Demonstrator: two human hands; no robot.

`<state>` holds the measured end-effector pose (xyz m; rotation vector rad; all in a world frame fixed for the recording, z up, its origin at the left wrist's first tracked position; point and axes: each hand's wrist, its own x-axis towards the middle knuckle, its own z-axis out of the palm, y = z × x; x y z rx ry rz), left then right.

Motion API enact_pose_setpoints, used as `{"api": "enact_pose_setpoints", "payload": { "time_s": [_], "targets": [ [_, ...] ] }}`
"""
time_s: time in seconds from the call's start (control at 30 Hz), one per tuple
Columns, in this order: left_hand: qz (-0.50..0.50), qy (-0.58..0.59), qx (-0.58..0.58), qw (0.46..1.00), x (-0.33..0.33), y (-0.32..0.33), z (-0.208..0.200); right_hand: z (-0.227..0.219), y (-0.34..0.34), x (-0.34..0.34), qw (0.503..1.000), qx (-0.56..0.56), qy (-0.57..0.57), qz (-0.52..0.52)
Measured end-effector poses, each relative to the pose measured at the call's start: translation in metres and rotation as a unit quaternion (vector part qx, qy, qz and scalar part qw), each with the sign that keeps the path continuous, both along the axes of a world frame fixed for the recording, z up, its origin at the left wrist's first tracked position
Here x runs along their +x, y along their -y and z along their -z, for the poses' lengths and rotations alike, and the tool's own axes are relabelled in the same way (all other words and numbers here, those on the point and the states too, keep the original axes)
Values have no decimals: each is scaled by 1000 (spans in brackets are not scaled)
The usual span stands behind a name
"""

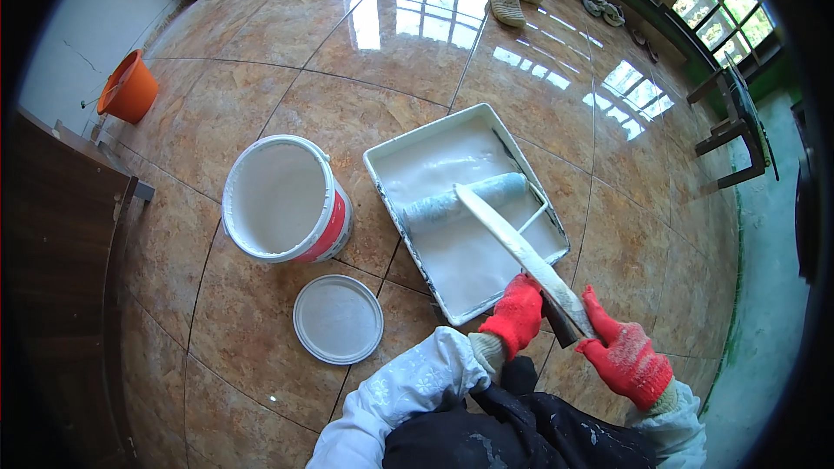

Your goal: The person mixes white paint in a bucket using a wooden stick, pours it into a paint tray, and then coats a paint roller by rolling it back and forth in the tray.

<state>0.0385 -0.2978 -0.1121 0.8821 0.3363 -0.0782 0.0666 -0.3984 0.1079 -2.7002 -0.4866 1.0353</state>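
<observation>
My left hand [519, 313], in a red knit glove, is closed round the dark handle of a paint roller [430, 211]. The roller's paint-coated sleeve lies across the white paint in a rectangular paint tray [393, 201]. In my right hand [630, 356], also red-gloved, is the lower end of a long flat stick [530, 262] smeared with white paint. This stick slants over the tray, its far end above or against the roller sleeve; whether they touch I cannot tell. Part of the roller's wire frame is hidden behind it.
Left of the tray stands an open white paint bucket [339, 224] with a red band. Its round lid [338, 320] lies on the tiled floor in front. Farther off are an orange pot [129, 89], a dark wooden cabinet [65, 295], clogs [506, 7] and a small dark stool [738, 126].
</observation>
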Motion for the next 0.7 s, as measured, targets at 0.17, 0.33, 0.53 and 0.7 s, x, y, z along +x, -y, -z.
{"api": "enact_pose_setpoints", "payload": {
  "time_s": [0.17, 0.33, 0.53, 0.7],
  "targets": [
    [89, -35, 111, 989, 10, -15, -7, 16, -17, 22, 1000, 9, -19, -8],
    [-56, -135, -268, 952, 9, -7, -6, -2, -36, 62, 1000, -16, 8, -16],
    [-53, -139, -250, 957, 0, -3, -41, -26, -72, 59, 995, -64, -41, -70],
    [-64, -152, -327, 931, 1, 7, -30, -20, -53, 68, 992, -106, -13, -66]
  ]
}}
